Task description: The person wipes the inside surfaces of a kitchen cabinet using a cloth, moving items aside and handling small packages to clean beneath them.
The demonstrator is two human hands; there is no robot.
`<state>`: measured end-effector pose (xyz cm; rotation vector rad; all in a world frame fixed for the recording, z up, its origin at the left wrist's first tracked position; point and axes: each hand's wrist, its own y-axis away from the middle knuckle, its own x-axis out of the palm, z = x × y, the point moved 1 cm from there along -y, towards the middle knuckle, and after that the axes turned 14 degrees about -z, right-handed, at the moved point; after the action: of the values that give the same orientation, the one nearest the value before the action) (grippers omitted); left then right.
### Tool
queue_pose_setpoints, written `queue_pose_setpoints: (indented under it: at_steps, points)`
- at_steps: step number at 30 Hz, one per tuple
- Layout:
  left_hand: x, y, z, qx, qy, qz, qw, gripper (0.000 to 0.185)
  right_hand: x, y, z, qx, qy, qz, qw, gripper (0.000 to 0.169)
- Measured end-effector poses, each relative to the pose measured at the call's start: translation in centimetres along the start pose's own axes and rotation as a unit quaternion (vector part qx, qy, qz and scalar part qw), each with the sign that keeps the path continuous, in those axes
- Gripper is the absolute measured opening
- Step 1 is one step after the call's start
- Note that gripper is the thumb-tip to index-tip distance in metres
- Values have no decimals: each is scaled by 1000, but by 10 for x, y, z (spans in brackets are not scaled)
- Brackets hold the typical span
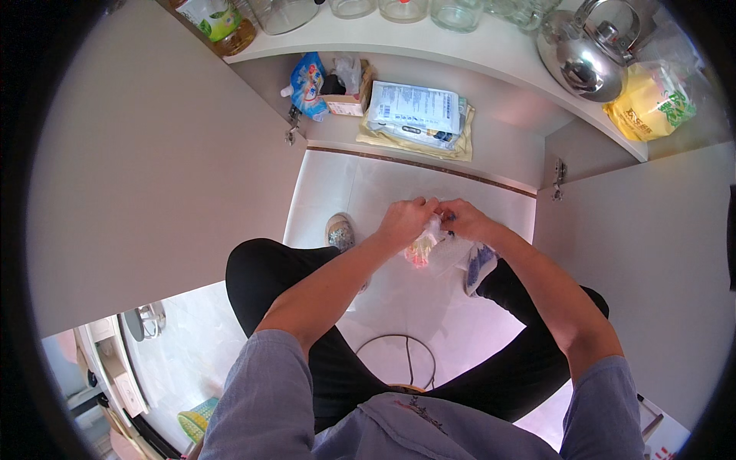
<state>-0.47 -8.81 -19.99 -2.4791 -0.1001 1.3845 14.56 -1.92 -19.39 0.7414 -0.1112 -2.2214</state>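
Note:
Both my hands meet over the tiled floor (322, 178), between my knees and the low cabinet. My left hand (406, 219) pinches the gathered top of a clear plastic bag (444, 252). Against it, my right hand (467, 221) grips the same gathered neck from the other side. Small pink and yellowish items (421, 250) show through the bag's lower left part; what they are is too blurred to tell. A white and blue cloth-like thing (480, 264) is seen just below my right hand, by my foot.
Inside the cabinet lie a stack of plastic packets (415, 112), a small cardboard box (349, 103) and a blue detergent pouch (309, 86). Glass jars (457, 14), a steel kettle (583, 57) and a yellow bag (650, 106) stand above. Cabinet doors (167, 172) stand open on both sides.

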Motion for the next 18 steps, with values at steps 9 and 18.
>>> queue_pose_setpoints:
  at_steps: [9, 18]
  points:
    - [-12, -8, -6, -92, 16, 118, 989, 25, 1, 7, 10, -107, 303, -91, 943, 12]
    - [-7, -1, -2, -156, 51, 284, 945, 31, 3, 16, -11, -99, 372, -110, 916, 13]
